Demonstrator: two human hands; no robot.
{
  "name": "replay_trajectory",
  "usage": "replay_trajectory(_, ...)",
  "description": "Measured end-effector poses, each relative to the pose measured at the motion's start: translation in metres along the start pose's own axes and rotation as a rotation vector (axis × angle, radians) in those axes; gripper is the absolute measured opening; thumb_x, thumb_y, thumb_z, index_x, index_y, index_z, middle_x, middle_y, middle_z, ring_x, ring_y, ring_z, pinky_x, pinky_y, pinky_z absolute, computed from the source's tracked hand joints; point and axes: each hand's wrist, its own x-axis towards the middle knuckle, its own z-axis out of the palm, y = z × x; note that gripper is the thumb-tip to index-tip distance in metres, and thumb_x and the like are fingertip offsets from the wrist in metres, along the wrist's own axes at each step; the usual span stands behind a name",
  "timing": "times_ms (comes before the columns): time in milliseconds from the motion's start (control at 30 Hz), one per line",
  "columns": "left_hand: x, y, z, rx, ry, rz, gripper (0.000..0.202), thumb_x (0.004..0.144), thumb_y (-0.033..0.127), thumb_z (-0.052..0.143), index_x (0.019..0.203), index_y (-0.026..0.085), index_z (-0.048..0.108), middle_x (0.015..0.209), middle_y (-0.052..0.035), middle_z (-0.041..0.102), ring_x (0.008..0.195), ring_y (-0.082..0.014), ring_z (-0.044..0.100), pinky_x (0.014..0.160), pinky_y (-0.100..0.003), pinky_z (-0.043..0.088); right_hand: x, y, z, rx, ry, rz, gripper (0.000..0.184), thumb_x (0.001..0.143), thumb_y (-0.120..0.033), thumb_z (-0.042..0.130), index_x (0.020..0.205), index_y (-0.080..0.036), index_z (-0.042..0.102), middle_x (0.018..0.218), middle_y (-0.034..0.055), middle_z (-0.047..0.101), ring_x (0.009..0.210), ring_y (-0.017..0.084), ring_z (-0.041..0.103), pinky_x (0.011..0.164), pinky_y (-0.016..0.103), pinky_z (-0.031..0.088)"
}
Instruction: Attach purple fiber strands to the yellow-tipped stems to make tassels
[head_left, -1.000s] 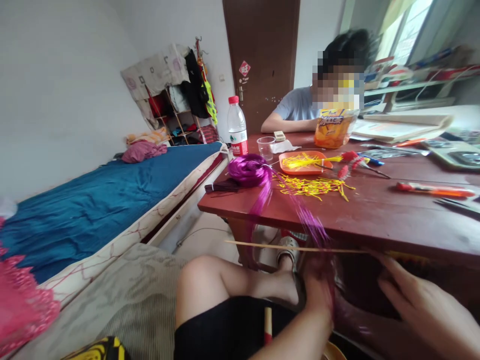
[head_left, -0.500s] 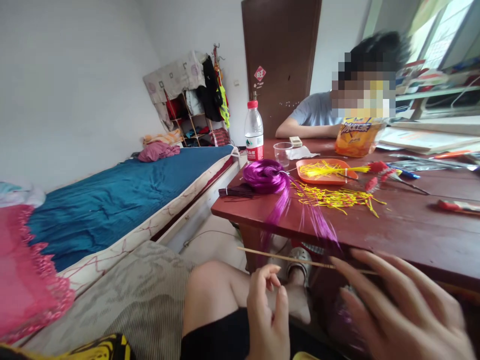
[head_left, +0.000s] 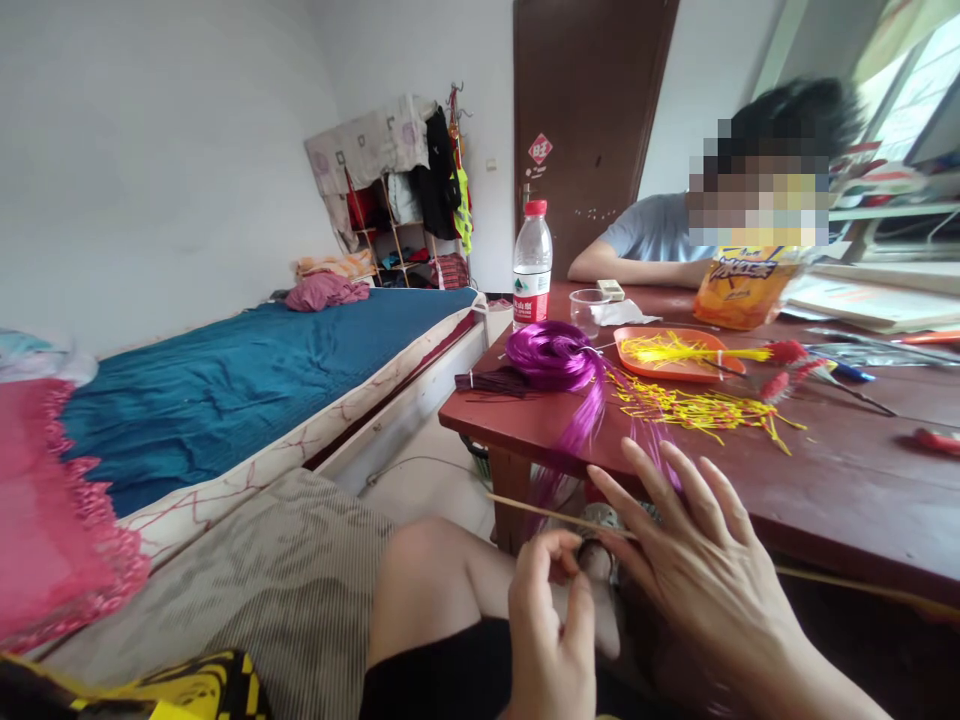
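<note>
My left hand is low in the middle with its fingers curled in and thumb bent towards the index finger. Whatever they pinch, if anything, is hidden or too small to name. Just above those fingertips a thin wooden stick slants across. Its right end runs to my right hand, whose fingers are spread wide, back of the hand up, in front of the table edge. The right thumb lies along the stick; how it bears on it cannot be seen. Purple strands trail off the table beyond both hands.
On the brown table lie a purple strand coil, an orange tray with yellow strands, and yellow-red pieces. A water bottle, plastic cup and orange drink bag stand behind. A co-worker leans there.
My right hand has moved left and up, closer to my left hand, and its fingers are spread. The left thumb and index finger curl in more. The view has shifted slightly left.
</note>
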Motion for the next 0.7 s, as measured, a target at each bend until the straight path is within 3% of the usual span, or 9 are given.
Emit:
replay_trajectory(200, 0.028, 0.005, 0.016, 0.108, -0.163, 0.022, 0.038, 0.075, 0.015, 0.054, 0.112, 0.023, 0.059, 0.078, -0.0048, 0.064, 0.069, -0.0219, 0.055, 0.068, -0.029, 0.038, -0.001, 0.004, -0.005, 0.001, 0.05, 0.028, 0.038, 0.091, -0.035, 0.035, 0.117, -0.019, 0.058, 0.131, 0.0158, 0.047, 0.128, 0.034, 0.03, 0.101, 0.054, 0.026)
replay_trajectory(333, 0.038, 0.006, 0.017, 0.335, -0.142, -0.025, 0.016, 0.072, 0.018, 0.058, 0.082, 0.025, 0.069, 0.066, -0.0042, 0.063, 0.062, -0.0222, 0.053, 0.062, -0.028, 0.032, 0.002, 0.006, -0.007, -0.003, 0.048, 0.025, 0.037, 0.091, -0.031, 0.035, 0.115, -0.019, 0.059, 0.129, 0.0172, 0.048, 0.123, 0.035, 0.036, 0.096, 0.055, 0.032)
replay_trajectory(433, 0.037, 0.02, 0.011, 0.295, -0.159, -0.012, 0.014, 0.076, 0.026, 0.057, 0.066, 0.023, 0.067, 0.061, -0.0031, 0.059, 0.058, -0.0187, 0.049, 0.058, -0.026, 0.03, -0.003, 0.001, -0.014, 0.055, 0.078, 0.05, 0.034, 0.088, -0.028, 0.039, 0.113, -0.018, 0.059, 0.124, 0.0177, 0.051, 0.117, 0.035, 0.042, 0.091, 0.053, 0.037)
replay_trajectory(500, 0.036, 0.034, 0.008, 0.122, -0.247, -0.061, 0.021, 0.079, 0.031, 0.054, 0.065, 0.02, 0.065, 0.057, -0.0015, 0.054, 0.055, -0.0155, 0.046, 0.056, -0.024, 0.03, -0.01, -0.006, -0.022, 0.255, 0.033, 0.122, 0.028, 0.087, -0.027, 0.043, 0.104, -0.019, 0.062, 0.107, 0.0139, 0.06, 0.101, 0.029, 0.054, 0.082, 0.043, 0.045)
replay_trajectory(567, 0.038, 0.047, 0.006, -0.117, -0.341, -0.195, 0.025, 0.079, 0.035, 0.053, 0.065, 0.017, 0.062, 0.051, 0.0019, 0.045, 0.047, -0.0105, 0.037, 0.048, -0.022, 0.026, -0.017, -0.018, -0.029, 0.6, -0.102, 0.281, 0.026, 0.088, -0.03, 0.041, 0.084, -0.021, 0.065, 0.082, 0.0071, 0.064, 0.076, 0.021, 0.06, 0.067, 0.031, 0.049)
replay_trajectory(633, 0.041, 0.056, 0.005, -0.316, -0.386, -0.32, 0.024, 0.077, 0.035, 0.055, 0.065, 0.015, 0.061, 0.049, 0.0044, 0.039, 0.042, -0.0065, 0.028, 0.043, -0.019, 0.02, -0.022, -0.032, -0.03, 0.964, -0.238, 0.521, 0.037, 0.089, -0.037, 0.036, 0.07, -0.021, 0.063, 0.066, 0.0032, 0.061, 0.062, 0.017, 0.057, 0.058, 0.025, 0.047)
replay_trajectory(700, 0.045, 0.063, 0.002, -0.44, -0.407, -0.394, 0.022, 0.074, 0.033, 0.059, 0.065, 0.013, 0.061, 0.048, 0.005, 0.04, 0.04, -0.0041, 0.026, 0.041, -0.018, 0.017, -0.02, -0.045, -0.023, 1.277, -0.296, 0.767, 0.044, 0.088, -0.047, 0.036, 0.068, -0.02, 0.064, 0.065, 0.0031, 0.061, 0.061, 0.016, 0.055, 0.056, 0.025, 0.045)
